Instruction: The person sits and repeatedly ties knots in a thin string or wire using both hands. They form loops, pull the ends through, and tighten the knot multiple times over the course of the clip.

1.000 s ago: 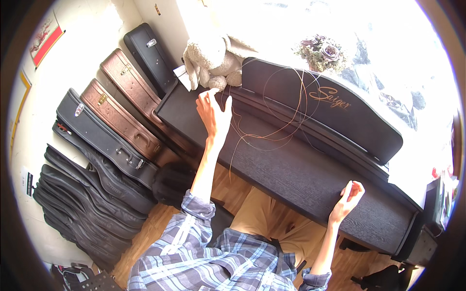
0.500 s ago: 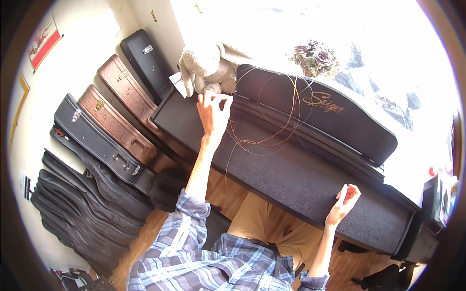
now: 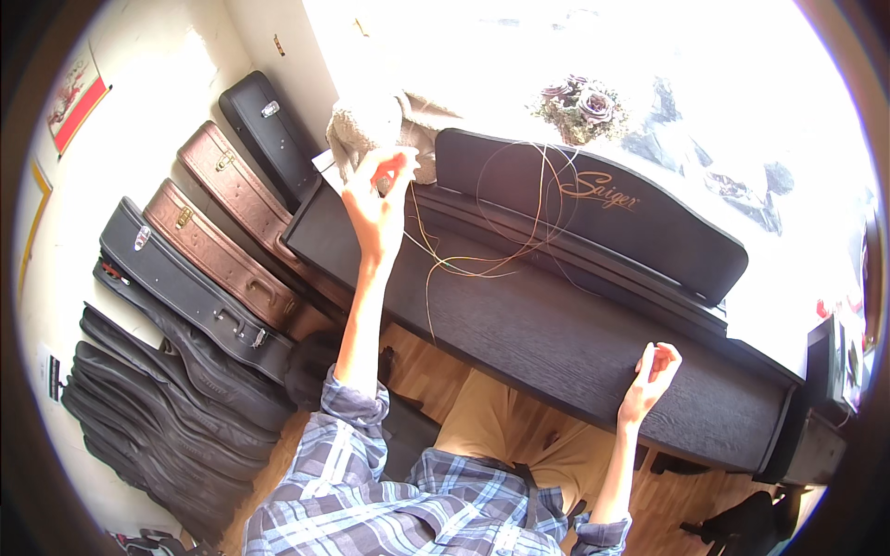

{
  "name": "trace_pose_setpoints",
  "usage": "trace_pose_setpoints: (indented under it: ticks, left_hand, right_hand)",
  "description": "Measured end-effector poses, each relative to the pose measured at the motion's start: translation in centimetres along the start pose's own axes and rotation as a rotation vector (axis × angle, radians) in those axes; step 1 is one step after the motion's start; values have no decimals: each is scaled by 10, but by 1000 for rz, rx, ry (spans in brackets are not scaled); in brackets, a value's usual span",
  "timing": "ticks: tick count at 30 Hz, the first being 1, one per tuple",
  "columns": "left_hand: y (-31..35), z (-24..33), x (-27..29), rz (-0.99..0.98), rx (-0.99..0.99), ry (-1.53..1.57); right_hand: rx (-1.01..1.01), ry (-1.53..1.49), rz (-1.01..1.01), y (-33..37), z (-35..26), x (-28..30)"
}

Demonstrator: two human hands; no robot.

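Several thin guitar strings (image 3: pixel 477 274), bronze and silver in colour, lie in loose loops over the closed lid of a dark upright piano (image 3: pixel 538 320) and rise against its music panel (image 3: pixel 501 167). Raised over the left end of the lid, my left hand (image 3: pixel 375 208) has its thumb and fingertips pinched together, and one thin strand runs down from near them. My right hand (image 3: pixel 651 380) is above the front right part of the lid, its fingers curled toward the thumb. What it holds, if anything, is too fine to make out.
A plush toy (image 3: pixel 366 125) sits behind my left hand. Dried roses (image 3: pixel 589 107) stand behind the panel. On the left are brown instrument cases (image 3: pixel 227 246), black cases (image 3: pixel 190 278) and black soft bags (image 3: pixel 176 417). A dark screen (image 3: pixel 825 357) stands at far right.
My left hand has shifted left and slightly nearer, drawing the string with it; the loops on the lid are narrower. My right hand has barely moved. The whole view has turned a little.
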State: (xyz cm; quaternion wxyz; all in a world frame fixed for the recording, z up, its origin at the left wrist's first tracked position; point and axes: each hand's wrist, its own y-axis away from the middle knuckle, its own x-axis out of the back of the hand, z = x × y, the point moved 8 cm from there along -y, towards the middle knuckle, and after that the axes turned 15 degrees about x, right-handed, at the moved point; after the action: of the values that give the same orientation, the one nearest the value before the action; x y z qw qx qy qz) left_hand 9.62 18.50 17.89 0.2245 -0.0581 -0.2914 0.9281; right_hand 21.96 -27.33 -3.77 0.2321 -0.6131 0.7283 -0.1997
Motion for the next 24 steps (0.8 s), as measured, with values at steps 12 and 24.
trace_pose_setpoints:
  ticks: [12, 24]
  left_hand:
    - [-20, 5, -10, -65, -24, 7]
    - [-11, 7, -11, -111, -63, 74]
  right_hand:
    - [322, 278, -469, 4, -79, -88]
    - [309, -68, -891, 34, -70, -273]
